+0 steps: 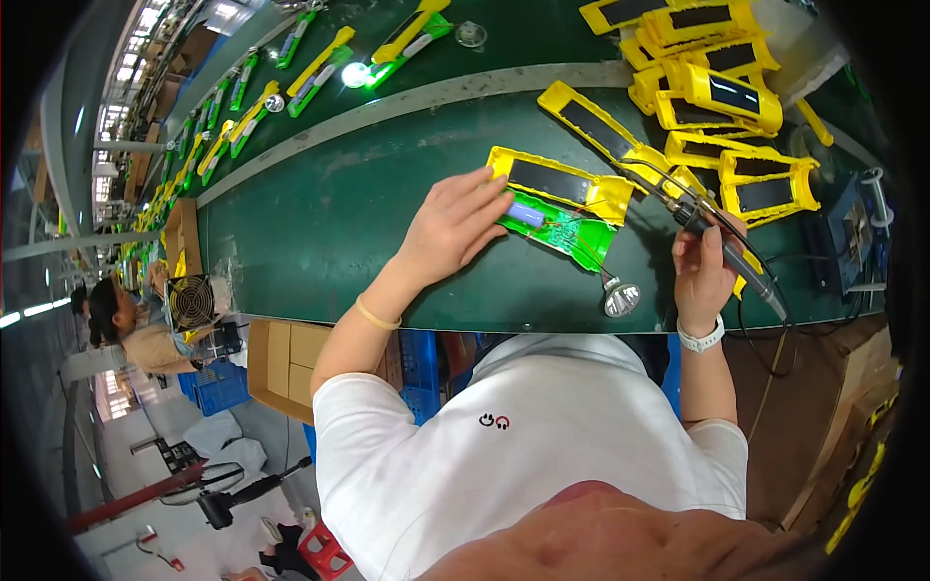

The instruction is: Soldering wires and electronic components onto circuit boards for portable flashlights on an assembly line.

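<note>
My left hand (455, 228) grips the left end of a green housing (586, 250), its fingertips also touching a yellow frame (605, 198) with a dark panel. Inside the green housing lie a purple cylindrical battery cell (525, 214) and a small green circuit board (564, 234). Thin red wires run from there to a round silver lamp reflector (621, 297) on the bench near its front edge. My right hand (705, 276) is closed around a black-handled soldering iron (765, 289), which slants up and left above the bench. Its tip is hard to make out against the yellow parts.
Yellow frames with dark panels (717, 97) are heaped at the back right. A blue box-shaped unit (845, 242) with cables stands at the right. Beyond a grey rail (387, 96), green-and-yellow assemblies (320, 73) lie in a row. A fan (191, 302) and another person (145, 329) are at the left.
</note>
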Motion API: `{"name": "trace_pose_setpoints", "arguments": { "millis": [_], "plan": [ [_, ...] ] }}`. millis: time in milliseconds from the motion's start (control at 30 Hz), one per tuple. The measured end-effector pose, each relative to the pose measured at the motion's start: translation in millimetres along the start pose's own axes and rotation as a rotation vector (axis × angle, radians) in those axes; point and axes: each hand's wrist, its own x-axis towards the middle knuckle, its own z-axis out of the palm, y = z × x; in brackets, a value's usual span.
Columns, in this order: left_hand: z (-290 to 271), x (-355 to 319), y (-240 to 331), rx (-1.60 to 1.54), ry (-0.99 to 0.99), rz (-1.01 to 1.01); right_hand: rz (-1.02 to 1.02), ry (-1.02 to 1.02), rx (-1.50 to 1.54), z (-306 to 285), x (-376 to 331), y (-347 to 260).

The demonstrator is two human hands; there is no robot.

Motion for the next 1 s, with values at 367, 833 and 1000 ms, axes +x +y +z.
{"name": "trace_pose_setpoints", "arguments": {
  "millis": [367,833,1000],
  "plan": [
    [29.6,32.6,18.8,-0.651,-0.008,-0.233,0.115,-0.117,-0.052,-6.2,-20.3,-0.2],
    [19.6,43.2,27.8,-0.404,-0.126,-0.273,0.04,-0.252,-0.24,-9.7,-22.4,12.3],
    [20.1,43.3,28.7,-0.406,-0.131,-0.256,0.107,-0.312,-0.248,-5.3,-22.1,9.1]
  ]
}}
